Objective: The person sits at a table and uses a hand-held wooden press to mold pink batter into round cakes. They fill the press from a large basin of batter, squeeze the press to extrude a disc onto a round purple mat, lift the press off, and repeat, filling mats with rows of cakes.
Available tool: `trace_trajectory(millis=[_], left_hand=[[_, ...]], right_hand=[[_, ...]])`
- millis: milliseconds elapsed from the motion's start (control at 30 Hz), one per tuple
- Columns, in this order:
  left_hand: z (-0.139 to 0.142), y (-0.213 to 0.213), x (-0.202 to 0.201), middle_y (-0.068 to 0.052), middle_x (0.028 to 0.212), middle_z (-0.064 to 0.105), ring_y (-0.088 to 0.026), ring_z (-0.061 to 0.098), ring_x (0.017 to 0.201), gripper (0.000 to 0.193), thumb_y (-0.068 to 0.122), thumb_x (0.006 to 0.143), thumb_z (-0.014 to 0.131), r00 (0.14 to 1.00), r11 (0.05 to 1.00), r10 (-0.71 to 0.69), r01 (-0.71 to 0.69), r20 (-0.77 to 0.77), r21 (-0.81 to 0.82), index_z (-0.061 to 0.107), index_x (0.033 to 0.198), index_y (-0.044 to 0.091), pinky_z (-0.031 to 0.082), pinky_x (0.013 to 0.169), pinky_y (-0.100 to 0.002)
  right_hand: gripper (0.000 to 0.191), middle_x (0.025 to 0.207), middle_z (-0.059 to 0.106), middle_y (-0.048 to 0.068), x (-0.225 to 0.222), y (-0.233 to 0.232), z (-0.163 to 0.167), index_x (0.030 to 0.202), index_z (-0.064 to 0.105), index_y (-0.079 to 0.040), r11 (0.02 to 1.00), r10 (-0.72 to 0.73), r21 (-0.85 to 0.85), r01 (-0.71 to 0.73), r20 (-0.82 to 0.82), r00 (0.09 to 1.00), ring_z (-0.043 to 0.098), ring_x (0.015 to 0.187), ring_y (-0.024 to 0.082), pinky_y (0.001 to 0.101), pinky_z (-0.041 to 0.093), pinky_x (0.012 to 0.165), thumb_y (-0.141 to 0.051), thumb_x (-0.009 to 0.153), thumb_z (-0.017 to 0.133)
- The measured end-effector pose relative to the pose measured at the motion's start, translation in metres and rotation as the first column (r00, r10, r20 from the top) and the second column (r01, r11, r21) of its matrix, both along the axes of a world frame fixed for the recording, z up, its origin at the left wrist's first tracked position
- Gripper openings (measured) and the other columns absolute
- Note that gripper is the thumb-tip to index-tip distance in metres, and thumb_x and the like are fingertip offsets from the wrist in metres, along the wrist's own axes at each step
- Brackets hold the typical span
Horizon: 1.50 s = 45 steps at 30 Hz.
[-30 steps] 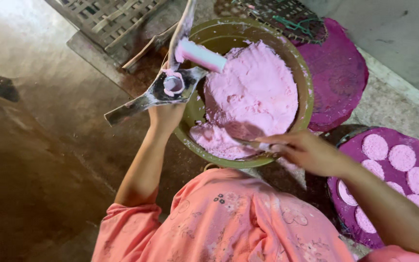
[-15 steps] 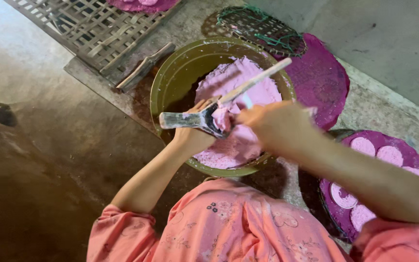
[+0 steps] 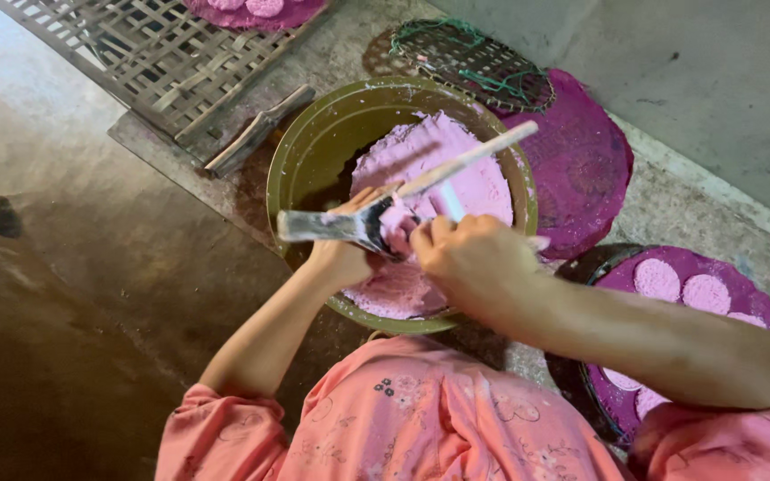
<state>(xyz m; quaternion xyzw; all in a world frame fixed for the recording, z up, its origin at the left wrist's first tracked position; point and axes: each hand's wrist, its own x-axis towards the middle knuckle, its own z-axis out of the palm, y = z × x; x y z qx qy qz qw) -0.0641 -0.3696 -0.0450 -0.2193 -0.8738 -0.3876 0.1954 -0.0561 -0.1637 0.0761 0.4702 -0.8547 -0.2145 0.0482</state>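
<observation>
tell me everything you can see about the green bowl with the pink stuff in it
The bowl is round, deep and olive green, plastic by its look, its inner wall smeared whitish. It stands upright on the grey floor, about half filled with thick pink paste heaped toward the right side. Both hands work above it: the left hand holds a metal tool, the right hand a pale stick.

Left hand: the left hand (image 3: 342, 254) is closed around a metal scoop tool (image 3: 336, 225), held over the bowl's 9 o'clock rim.
Right hand: the right hand (image 3: 472, 258) is closed on a pale stick (image 3: 465, 160), which is pressed into the tool's pink-smeared cup.
Bowl: an olive-green bowl (image 3: 314, 142) of pink dough (image 3: 456, 183) is seen on the floor.
Surroundings: a purple mat (image 3: 581, 169) lies at 2 o'clock, a tray with pink discs (image 3: 657, 278) at 4 o'clock, a woven bamboo rack (image 3: 149, 58) at 11 o'clock.
</observation>
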Motion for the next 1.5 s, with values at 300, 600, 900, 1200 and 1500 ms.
trace_trajectory(millis=[300, 600, 900, 1200, 1500], left_hand=[[0.003, -0.021, -0.012, -0.014, 0.119, 0.070, -0.025, 0.071, 0.101, 0.049, 0.020, 0.089, 0.079, 0.921, 0.916, 0.379, -0.361, -0.086, 0.173, 0.064, 0.132, 0.006, 0.059, 0.084, -0.039], [0.012, -0.025, -0.035, -0.019, 0.142, 0.060, -0.032, 0.067, 0.105, 0.056, 0.015, 0.077, 0.077, 0.878, 0.903, 0.425, -0.429, -0.221, 0.033, 0.063, 0.129, 0.001, 0.060, 0.080, -0.042], [0.003, 0.003, -0.039, -0.029, 0.162, 0.030, -0.040, 0.055, 0.124, 0.047, 0.021, 0.082, 0.075, 0.859, 0.832, 0.477, -0.509, -0.183, -0.219, 0.067, 0.126, 0.007, 0.059, 0.078, -0.041], [-0.006, -0.014, -0.048, -0.003, 0.142, 0.058, -0.023, 0.066, 0.071, 0.095, 0.066, 0.092, 0.062, 0.909, 0.836, 0.384, -0.269, 0.160, -0.479, 0.029, 0.161, 0.010, 0.054, 0.060, -0.035], [-0.025, 0.018, 0.001, -0.009, 0.098, 0.070, -0.014, 0.065, 0.082, 0.050, 0.025, 0.099, 0.068, 0.813, 0.839, -0.355, 0.060, 0.461, 0.541, 0.056, 0.142, 0.003, 0.056, 0.073, -0.028]], right_hand=[[0.034, 0.107, 0.075, 0.012, 0.002, 0.044, 0.032, 0.130, 0.066, -0.009, 0.744, -0.229, -0.518, 0.422, 0.395, 0.890, 0.073, 0.082, 0.030, 0.0424, 0.055, 0.065, -0.016, 0.098, 0.062], [0.050, 0.089, 0.075, 0.012, 0.007, 0.033, -0.091, 0.150, 0.054, -0.011, 0.442, 0.167, -0.549, 0.709, 0.827, 0.537, 0.068, 0.073, 0.017, 0.0336, 0.058, 0.073, -0.010, 0.100, 0.058], [0.047, 0.065, 0.061, 0.011, -0.007, 0.022, -0.096, 0.149, 0.056, -0.012, 0.379, -0.093, -0.602, 0.703, 0.731, 0.676, 0.055, 0.054, 0.017, 0.0348, 0.047, 0.054, -0.018, 0.102, 0.057], [0.033, 0.090, 0.078, 0.010, -0.055, 0.070, -0.022, 0.125, 0.072, -0.017, 0.785, -0.111, -0.278, 0.553, 0.816, 0.568, 0.075, 0.078, 0.024, 0.0430, 0.058, 0.071, -0.033, 0.100, 0.056], [0.012, 0.084, 0.070, 0.008, 0.001, 0.008, 0.035, 0.098, 0.067, -0.011, 0.992, -0.098, -0.065, 0.107, 0.133, 0.986, 0.073, 0.072, 0.026, 0.0393, 0.057, 0.057, -0.017, 0.091, 0.059]])
